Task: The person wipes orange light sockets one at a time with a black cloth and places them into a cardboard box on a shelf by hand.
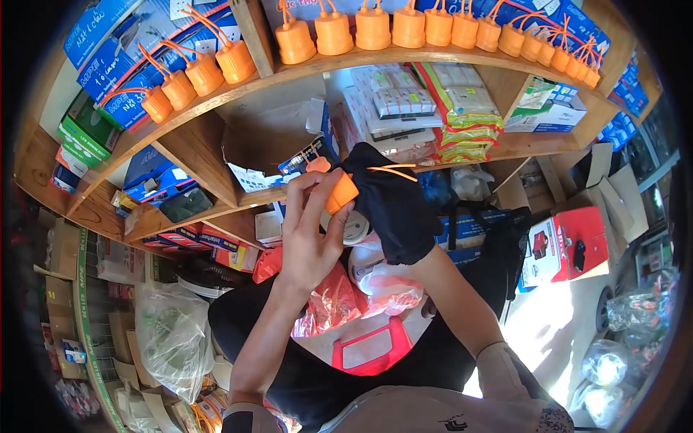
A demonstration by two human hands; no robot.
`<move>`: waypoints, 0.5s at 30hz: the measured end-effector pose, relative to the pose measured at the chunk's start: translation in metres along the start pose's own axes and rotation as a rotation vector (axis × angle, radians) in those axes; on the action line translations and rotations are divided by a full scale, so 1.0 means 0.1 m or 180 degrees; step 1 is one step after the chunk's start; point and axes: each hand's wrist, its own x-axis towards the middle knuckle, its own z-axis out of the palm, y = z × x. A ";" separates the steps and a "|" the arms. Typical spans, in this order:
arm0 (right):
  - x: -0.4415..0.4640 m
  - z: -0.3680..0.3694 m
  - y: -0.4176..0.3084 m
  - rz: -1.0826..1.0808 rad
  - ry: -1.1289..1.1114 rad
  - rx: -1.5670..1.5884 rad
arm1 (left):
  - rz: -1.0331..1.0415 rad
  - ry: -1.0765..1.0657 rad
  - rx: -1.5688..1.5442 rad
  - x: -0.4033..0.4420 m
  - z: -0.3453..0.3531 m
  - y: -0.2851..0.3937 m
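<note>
My left hand [312,234] is closed, its thumb and fingers pinching an orange lamp socket [342,195] in front of the shelves. A black cloth [395,209] covers my right hand down to the wrist and is bunched against the socket's right side. Because of the cloth, the fingers of my right hand are hidden. Two orange wires [392,171] stick out to the right across the cloth. Similar orange sockets [372,29] with wires stand in a row along the edge of the upper shelf.
Blue boxes [119,88] fill the upper shelf. Packaged goods [462,108] are stacked on the shelf below. A red-and-white box [567,245] stands at the right. Below my hands are red plastic bags [328,299] and a red stool [375,348]; a clear bag [172,335] sits at the left.
</note>
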 end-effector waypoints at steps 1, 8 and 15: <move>0.00 -0.04 -0.16 0.0973 0.0024 0.0725 | -0.0019 0.0008 0.0004 -0.01 0.00 0.02; 0.07 -0.25 0.23 0.0123 0.0783 -0.0777 | -0.0590 -0.0016 -0.0795 -0.07 -0.07 0.04; 0.17 -0.65 0.19 -0.0111 0.0013 -0.0081 | -0.1521 -0.0077 -0.2849 0.07 -0.18 0.01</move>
